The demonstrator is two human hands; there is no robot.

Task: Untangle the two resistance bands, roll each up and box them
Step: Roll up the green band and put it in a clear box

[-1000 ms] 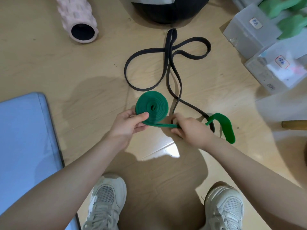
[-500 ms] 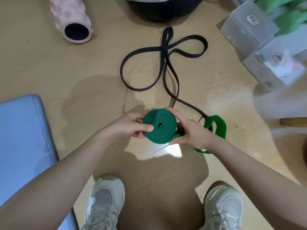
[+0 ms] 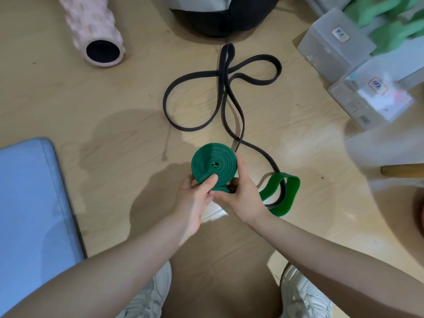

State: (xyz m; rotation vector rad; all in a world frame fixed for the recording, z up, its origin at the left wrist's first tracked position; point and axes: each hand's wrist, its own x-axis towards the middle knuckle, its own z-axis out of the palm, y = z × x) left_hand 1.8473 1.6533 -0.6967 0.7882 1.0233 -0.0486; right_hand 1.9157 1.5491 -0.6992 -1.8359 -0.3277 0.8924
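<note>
Both hands, left (image 3: 195,198) and right (image 3: 241,193), pinch the green roll (image 3: 213,165) above mid-floor, but its loose tail (image 3: 284,193) loops around the black band (image 3: 220,92), so further winding may drag that in or spring the coil.

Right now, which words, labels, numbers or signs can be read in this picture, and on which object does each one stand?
No text can be read with certainty.
Farther translucent box: white sticker with blue marks, too blurred to read.
Nearer translucent box: red-bordered sticker with blue handwriting, too blurred to read.
Same nearer box, lower side: a barcode, digits too small to read.
Green band, black band, pink foam roller: no print visible.
</note>
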